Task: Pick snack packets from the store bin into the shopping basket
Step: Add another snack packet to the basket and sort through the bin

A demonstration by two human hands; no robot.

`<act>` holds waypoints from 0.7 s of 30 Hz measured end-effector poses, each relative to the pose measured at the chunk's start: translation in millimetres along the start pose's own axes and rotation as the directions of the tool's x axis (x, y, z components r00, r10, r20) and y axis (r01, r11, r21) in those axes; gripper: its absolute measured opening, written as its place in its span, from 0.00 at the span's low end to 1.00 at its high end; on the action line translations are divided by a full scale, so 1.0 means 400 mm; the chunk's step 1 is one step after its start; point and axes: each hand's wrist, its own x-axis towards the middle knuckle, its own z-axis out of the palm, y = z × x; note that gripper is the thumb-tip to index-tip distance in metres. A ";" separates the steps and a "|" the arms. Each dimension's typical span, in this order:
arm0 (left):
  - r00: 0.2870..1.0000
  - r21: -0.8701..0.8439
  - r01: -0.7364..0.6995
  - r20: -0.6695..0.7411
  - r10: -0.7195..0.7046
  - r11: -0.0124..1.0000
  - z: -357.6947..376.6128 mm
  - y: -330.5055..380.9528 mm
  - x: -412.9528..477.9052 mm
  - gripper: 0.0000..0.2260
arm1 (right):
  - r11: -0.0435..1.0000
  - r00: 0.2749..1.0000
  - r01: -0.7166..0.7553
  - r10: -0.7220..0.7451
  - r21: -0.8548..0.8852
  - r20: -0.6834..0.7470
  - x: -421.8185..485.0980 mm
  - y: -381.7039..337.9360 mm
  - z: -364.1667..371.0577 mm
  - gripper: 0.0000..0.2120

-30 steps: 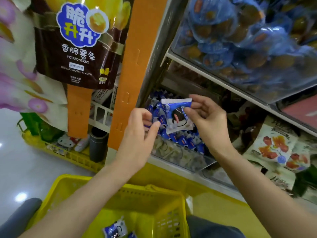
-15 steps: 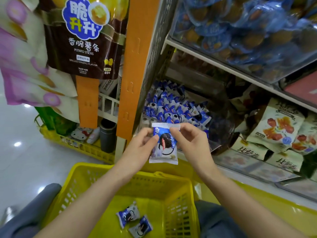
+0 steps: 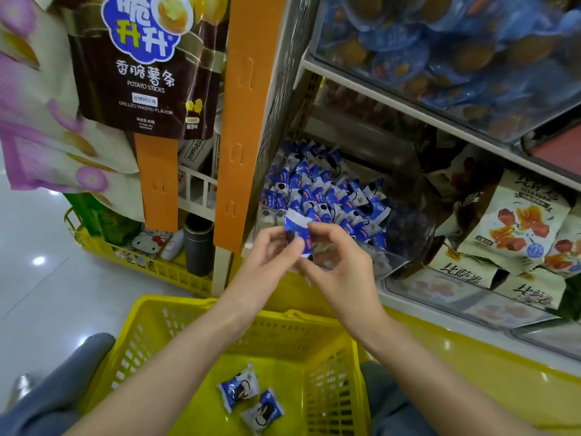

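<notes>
A blue and white snack packet (image 3: pixel 298 228) is pinched between my left hand (image 3: pixel 267 262) and my right hand (image 3: pixel 339 262), just in front of the clear store bin (image 3: pixel 393 262). The bin holds several more blue packets (image 3: pixel 327 193). Below my forearms sits the yellow shopping basket (image 3: pixel 330 372). Two packets lie on its floor, one (image 3: pixel 239 387) to the left of the other (image 3: pixel 263 410).
An orange upright (image 3: pixel 242 121) and a hanging brown potato sticks bag (image 3: pixel 147 67) stand to the left. Beige snack bags (image 3: pixel 515 221) fill the shelf on the right, and a bin of blue-wrapped items (image 3: pixel 456 48) sits above. A yellow crate (image 3: pixel 151 265) rests on the floor at left.
Both hands brought the packet out of the bin and down toward the basket. It now looks crumpled between the fingers. The view has tilted down, showing more of the basket.
</notes>
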 end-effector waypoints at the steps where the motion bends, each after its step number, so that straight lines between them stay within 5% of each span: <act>1: 1.000 -0.026 0.002 0.010 -0.002 1.000 0.003 -0.001 0.000 0.18 | 0.998 0.999 0.049 -0.048 -0.040 0.019 0.000 -0.002 0.001 0.21; 8: 0.996 -0.171 0.043 -0.075 -0.056 0.984 0.006 0.003 0.005 0.15 | 0.993 0.988 0.071 -0.057 -0.097 0.140 -0.008 -0.018 -0.001 0.33; 13: 0.995 -0.288 0.050 -0.071 -0.074 0.956 0.000 0.012 0.009 0.15 | 0.986 0.971 0.056 -0.017 -0.158 0.237 -0.010 -0.029 -0.009 0.34; 16: 0.996 -0.033 -0.042 -0.082 0.039 0.999 -0.004 0.019 0.009 0.16 | 0.983 0.968 -0.141 0.111 0.118 0.224 0.002 -0.041 -0.023 0.22; 18: 0.982 0.117 -0.129 -0.126 0.143 0.985 -0.006 0.026 0.015 0.16 | 0.845 0.922 -0.360 0.257 0.395 0.291 0.021 -0.043 -0.039 0.16; 21: 0.950 0.280 -0.217 -0.158 0.268 0.935 0.000 0.037 0.034 0.20 | 0.746 0.863 -0.492 0.353 0.449 0.360 0.042 -0.037 -0.065 0.14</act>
